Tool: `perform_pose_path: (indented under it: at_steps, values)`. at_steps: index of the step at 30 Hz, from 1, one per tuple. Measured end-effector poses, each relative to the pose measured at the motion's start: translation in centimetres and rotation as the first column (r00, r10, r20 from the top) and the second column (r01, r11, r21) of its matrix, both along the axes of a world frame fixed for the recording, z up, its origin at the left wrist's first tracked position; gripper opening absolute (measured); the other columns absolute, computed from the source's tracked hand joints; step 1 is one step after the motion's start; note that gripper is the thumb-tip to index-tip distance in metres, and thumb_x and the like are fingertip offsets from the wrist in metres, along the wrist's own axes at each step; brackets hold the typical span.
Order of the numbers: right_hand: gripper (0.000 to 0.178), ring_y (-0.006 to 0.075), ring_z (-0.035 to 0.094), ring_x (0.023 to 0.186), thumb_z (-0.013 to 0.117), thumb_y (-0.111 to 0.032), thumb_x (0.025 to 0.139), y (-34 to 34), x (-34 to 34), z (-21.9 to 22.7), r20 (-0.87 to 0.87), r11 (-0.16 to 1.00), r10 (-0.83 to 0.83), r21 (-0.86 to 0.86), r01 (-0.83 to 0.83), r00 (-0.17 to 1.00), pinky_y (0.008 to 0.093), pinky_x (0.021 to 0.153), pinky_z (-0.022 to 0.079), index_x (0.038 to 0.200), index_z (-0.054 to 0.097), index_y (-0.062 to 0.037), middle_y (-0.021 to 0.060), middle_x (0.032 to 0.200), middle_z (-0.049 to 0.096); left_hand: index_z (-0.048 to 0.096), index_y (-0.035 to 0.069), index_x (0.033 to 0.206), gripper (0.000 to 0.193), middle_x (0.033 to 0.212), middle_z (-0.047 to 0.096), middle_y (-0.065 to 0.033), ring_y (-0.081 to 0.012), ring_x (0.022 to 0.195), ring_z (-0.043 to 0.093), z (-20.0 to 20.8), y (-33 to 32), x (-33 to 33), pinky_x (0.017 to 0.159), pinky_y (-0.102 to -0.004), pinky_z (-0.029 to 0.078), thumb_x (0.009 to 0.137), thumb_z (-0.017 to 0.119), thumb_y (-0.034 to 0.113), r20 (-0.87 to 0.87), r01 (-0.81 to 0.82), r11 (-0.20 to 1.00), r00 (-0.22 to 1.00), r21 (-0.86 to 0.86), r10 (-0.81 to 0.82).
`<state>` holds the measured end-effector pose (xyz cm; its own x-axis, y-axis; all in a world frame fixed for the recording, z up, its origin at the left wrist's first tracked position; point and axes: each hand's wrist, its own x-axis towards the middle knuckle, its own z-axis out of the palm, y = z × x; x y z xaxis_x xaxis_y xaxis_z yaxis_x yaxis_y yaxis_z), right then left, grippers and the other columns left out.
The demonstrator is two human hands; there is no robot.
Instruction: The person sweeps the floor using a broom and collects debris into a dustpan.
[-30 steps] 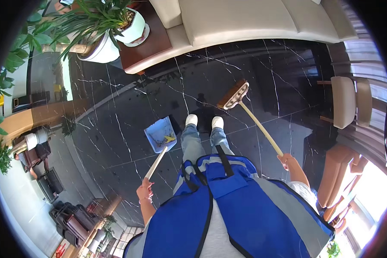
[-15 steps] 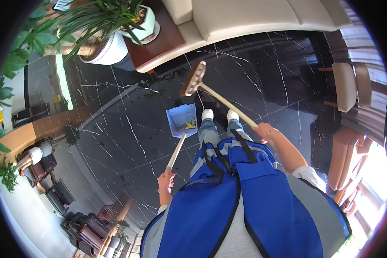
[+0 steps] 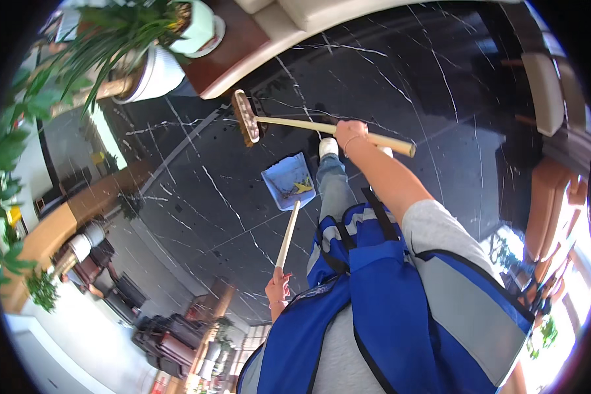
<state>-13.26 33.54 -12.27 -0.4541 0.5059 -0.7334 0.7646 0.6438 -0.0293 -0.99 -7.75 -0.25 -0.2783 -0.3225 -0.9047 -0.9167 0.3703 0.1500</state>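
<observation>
Head, right hand (image 3: 352, 134): clamped on broom handle (image 3: 295, 123), bristles (image 3: 239, 117) at nine o'clock
Left hand (image 3: 278, 287): clamped on dustpan handle (image 3: 288, 236), pan (image 3: 279, 173) at twelve

A black-edged blue vest (image 3: 391, 295) with broad grey panels (image 3: 469, 312) is worn over a light grey short-sleeved shirt (image 3: 433, 230), with faded blue jeans (image 3: 333, 187), white shoes (image 3: 328, 148) and a thin wrist bracelet (image 3: 353, 139).

Wooden broomstick (image 3: 295, 123), plastic dustpan (image 3: 276, 176), floor (image 3: 203, 217) (glossy)
</observation>
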Motion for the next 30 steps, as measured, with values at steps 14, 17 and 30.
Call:
perform_pose_path:
  at_steps: [14,17,30]
  values:
    - [0.042,0.0257,0.056,0.083,0.042,-0.046,0.078,27.4,42.7,4.1,0.308,0.977,-0.186,0.156,0.143,0.933,0.0374,0.066,0.046,0.095,0.050,-0.0084,0.0089,0.086,0.058,0.057,0.002,0.065,0.003,0.045,0.035,0.0019,-0.0060,0.031,0.026,2.6,15.3,0.6,0.029,-0.0209,0.020,0.065,0.059,0.004,-0.014,0.138,0.984,0.990,-0.113,-0.141]
    - [0.042,0.0256,0.056,0.085,0.044,-0.046,0.077,28.0,53.9,6.1,0.419,0.926,-0.371,0.233,0.297,0.829,0.0372,0.068,0.046,0.095,0.050,-0.0097,0.0096,0.087,0.059,0.057,0.003,0.065,0.002,0.045,0.032,0.0029,-0.0057,0.031,0.025,3.7,20.3,-0.6,0.029,-0.0207,0.019,0.065,0.058,0.004,-0.028,0.206,0.968,0.977,-0.143,-0.212]
    - [0.042,0.0205,0.058,0.070,0.044,-0.045,0.078,25.3,66.2,11.2,0.526,0.499,-0.764,0.115,0.859,0.373,0.0346,0.063,0.047,0.080,0.059,-0.0057,0.0100,0.077,0.059,0.050,0.004,0.064,0.011,0.046,0.039,0.0011,-0.0071,0.032,0.033,3.5,40.6,-6.0,0.030,-0.0216,0.024,0.063,0.061,0.007,-0.218,0.629,0.774,0.747,-0.076,-0.628]
